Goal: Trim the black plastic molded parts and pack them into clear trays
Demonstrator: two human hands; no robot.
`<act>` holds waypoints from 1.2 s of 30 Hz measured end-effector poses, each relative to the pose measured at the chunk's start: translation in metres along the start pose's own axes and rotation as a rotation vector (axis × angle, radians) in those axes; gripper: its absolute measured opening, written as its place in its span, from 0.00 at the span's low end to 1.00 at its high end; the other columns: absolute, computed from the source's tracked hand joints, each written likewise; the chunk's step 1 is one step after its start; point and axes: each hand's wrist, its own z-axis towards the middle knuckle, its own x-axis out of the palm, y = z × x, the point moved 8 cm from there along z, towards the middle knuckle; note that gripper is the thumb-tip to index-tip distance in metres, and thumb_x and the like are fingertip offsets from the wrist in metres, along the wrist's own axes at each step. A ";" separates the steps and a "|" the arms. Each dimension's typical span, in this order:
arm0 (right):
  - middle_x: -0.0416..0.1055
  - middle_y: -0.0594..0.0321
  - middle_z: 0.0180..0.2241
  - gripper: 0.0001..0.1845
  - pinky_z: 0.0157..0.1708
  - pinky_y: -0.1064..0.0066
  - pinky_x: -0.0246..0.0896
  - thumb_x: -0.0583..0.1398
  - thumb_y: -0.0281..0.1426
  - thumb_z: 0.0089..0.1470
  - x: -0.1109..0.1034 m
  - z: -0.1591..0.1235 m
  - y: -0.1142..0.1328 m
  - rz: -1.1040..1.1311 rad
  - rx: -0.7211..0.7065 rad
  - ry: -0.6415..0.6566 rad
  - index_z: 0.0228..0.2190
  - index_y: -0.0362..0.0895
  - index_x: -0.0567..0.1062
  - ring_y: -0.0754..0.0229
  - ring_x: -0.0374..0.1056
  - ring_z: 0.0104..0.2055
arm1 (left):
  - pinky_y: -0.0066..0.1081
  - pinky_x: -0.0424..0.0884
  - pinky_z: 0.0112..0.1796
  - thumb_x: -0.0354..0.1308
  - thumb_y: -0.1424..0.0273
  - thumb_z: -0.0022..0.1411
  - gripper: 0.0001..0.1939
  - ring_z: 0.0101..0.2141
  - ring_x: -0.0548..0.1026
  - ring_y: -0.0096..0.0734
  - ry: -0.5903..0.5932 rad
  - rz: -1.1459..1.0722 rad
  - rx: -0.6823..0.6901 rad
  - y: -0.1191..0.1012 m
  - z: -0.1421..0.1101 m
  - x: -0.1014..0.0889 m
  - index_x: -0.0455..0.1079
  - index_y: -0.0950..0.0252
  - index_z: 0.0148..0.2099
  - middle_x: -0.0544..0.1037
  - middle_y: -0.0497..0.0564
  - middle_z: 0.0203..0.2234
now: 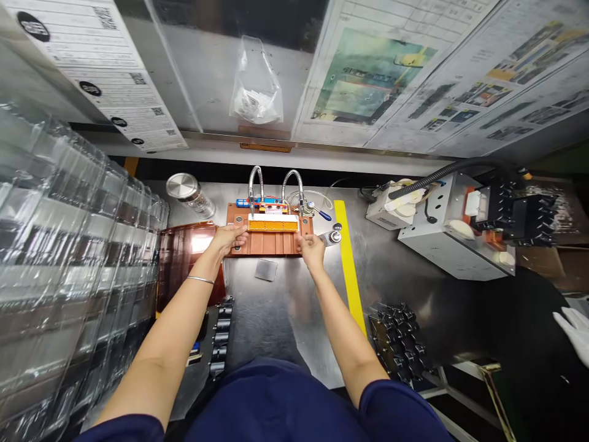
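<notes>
A long strip (273, 226), white along its back and orange with small holes along its front, lies level over a copper-brown fixture plate (269, 244). My left hand (231, 238) pinches the strip's left end between thumb and fingers. At the right end, my right hand (313, 250) is closed with its fingertips at the strip's corner. Two bent metal hoses (291, 178) arch down over the fixture behind the strip. A blue cylinder (243, 202) and a blue-handled lever (324, 215) sit at the fixture's back.
Beside my right hand stands a small metal-topped bottle (332, 237). A lidded glass jar (186, 191) is at back left, near stacked clear plastic trays (83, 258). A grey square (265, 269) lies before the fixture. A white machine (453, 230) stands right; a co-worker's gloved hand (574, 328) shows.
</notes>
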 end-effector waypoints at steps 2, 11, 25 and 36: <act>0.75 0.55 0.35 0.06 0.39 0.68 0.67 0.56 0.32 0.55 0.033 -0.046 0.005 -0.213 -0.260 0.194 0.35 0.43 0.71 0.60 0.71 0.36 | 0.22 0.68 0.21 0.67 0.71 0.50 0.11 0.17 0.69 0.20 -0.035 -0.035 0.025 0.004 -0.009 -0.014 0.67 0.70 0.26 0.73 0.49 0.18; 0.75 0.61 0.40 0.10 0.60 0.51 0.50 0.55 0.24 0.57 0.183 -0.287 -0.059 -0.923 -1.316 1.204 0.34 0.47 0.75 0.53 0.65 0.52 | 0.22 0.67 0.26 0.55 0.74 0.55 0.03 0.23 0.70 0.20 -0.293 -0.073 0.233 0.033 -0.070 -0.097 0.68 0.69 0.31 0.73 0.47 0.23; 0.71 0.64 0.22 0.18 0.34 0.71 0.72 0.67 0.43 0.46 0.051 -0.066 -0.021 0.597 0.353 0.094 0.27 0.44 0.68 0.63 0.72 0.28 | 0.45 0.60 0.56 0.62 0.67 0.54 0.11 0.51 0.70 0.45 -0.023 0.568 0.930 0.007 -0.126 -0.007 0.76 0.61 0.41 0.77 0.57 0.46; 0.76 0.51 0.38 0.12 0.42 0.64 0.68 0.55 0.33 0.59 -0.018 -0.001 0.035 -0.079 0.112 0.187 0.37 0.38 0.75 0.55 0.71 0.42 | 0.46 0.70 0.48 0.49 0.70 0.66 0.14 0.50 0.73 0.47 -0.118 1.191 1.299 -0.002 -0.051 0.075 0.75 0.66 0.46 0.77 0.62 0.46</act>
